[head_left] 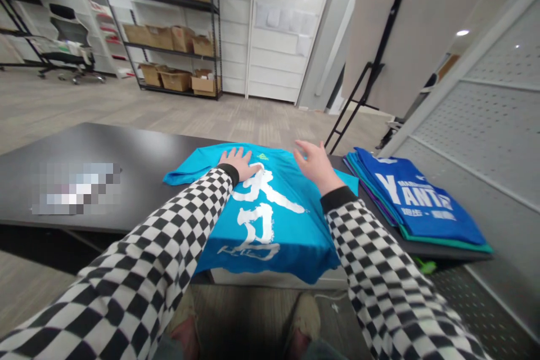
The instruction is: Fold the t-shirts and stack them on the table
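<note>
A cyan T-shirt [264, 216] with large white brush-style print lies spread on the black table [105, 152], its near hem hanging over the table edge. My left hand [240, 163] rests flat on the shirt, fingers slightly apart, at the top of the print. My right hand [315, 166] is over the far right part of the shirt, fingers spread and curved, and seems to hold nothing. A white flat board or box [278, 278] shows under the near hem.
A stack of folded blue shirts [415, 202] sits on the table's right end. A pixelated patch [76, 188] covers something on the left of the table. Metal shelves with cardboard boxes [177, 31] stand behind, and a perforated panel [485, 124] stands at right.
</note>
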{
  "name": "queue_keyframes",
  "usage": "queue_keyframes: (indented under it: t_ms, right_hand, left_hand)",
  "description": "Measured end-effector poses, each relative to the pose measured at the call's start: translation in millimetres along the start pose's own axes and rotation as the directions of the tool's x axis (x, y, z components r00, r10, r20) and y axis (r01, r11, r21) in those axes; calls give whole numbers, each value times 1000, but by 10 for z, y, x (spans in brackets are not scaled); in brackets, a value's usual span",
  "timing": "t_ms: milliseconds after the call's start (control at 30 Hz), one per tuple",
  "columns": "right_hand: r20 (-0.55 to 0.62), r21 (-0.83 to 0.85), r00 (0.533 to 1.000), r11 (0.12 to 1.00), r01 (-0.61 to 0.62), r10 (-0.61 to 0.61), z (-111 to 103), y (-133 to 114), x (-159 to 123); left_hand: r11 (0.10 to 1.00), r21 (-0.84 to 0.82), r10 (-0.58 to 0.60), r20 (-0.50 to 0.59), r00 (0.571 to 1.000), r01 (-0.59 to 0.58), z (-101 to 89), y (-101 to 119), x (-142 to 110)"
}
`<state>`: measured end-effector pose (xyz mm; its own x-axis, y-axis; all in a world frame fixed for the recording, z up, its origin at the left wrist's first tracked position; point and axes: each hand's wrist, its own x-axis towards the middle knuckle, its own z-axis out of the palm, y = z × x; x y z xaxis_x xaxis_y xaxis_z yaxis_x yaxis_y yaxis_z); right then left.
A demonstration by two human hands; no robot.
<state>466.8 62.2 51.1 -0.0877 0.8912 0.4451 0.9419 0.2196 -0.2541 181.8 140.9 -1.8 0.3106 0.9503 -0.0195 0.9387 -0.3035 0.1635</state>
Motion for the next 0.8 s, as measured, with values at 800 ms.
queue_keyframes:
  t_ms: [800]
  right_hand:
    - [177, -103, 855, 873, -477, 488, -252, 516, -1407]
  left_hand:
    - [979, 168, -114, -14, 993, 114, -622, -1338, -1433]
